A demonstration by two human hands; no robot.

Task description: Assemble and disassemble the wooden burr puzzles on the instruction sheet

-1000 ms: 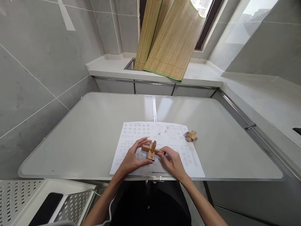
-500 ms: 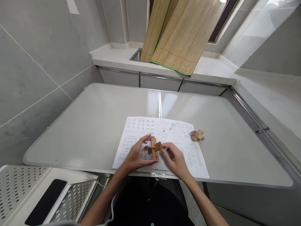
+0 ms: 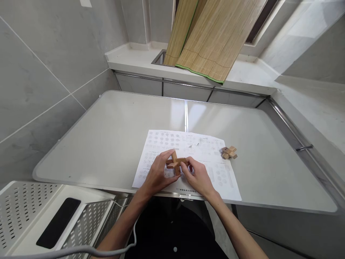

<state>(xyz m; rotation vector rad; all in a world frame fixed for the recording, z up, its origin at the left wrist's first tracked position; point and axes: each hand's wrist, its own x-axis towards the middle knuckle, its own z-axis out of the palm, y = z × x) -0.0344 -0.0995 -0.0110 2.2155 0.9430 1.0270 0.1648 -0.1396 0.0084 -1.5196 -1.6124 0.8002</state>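
Between both hands, just over the printed sheet point(image 3: 201, 176), is a wooden burr puzzle point(image 3: 176, 162) of several crossed sticks. My left hand point(image 3: 159, 172) grips it from the left, thumb at the near end of one stick and fingers at its far end. My right hand point(image 3: 198, 177) pinches a stick on the right side of the puzzle between thumb and fingers. Parts of the sticks are hidden behind the fingers. A second wooden burr puzzle point(image 3: 229, 152), interlocked into a cross shape, rests at the sheet's right edge.
The sheet lies near the front edge of a white folding table point(image 3: 113, 144) with a centre seam. At the lower left, a black phone point(image 3: 58, 223) lies on a white perforated plastic surface, beside a white cable point(image 3: 102, 252). A bamboo mat point(image 3: 207, 43) hangs over the counter behind.
The puzzle has turned between my hands, so the face numbered 2 no longer shows plainly. My right fingers have moved closer around its right side. The view has shifted slightly.
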